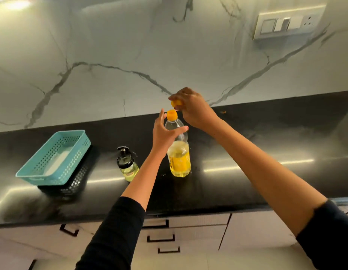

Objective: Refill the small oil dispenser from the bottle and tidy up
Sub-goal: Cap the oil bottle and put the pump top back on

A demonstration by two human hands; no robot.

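Centrally on the black counter (247, 145) stands the oil bottle (179, 162): upright, clear, half-full of yellow oil, orange-necked. Right hand (194, 111) pinches orange cap (176, 102) just above; left hand (163, 133) spreads its fingers at the bottle's shoulder.

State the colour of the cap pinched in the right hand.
Orange-yellow; the cap shows best in the head view.
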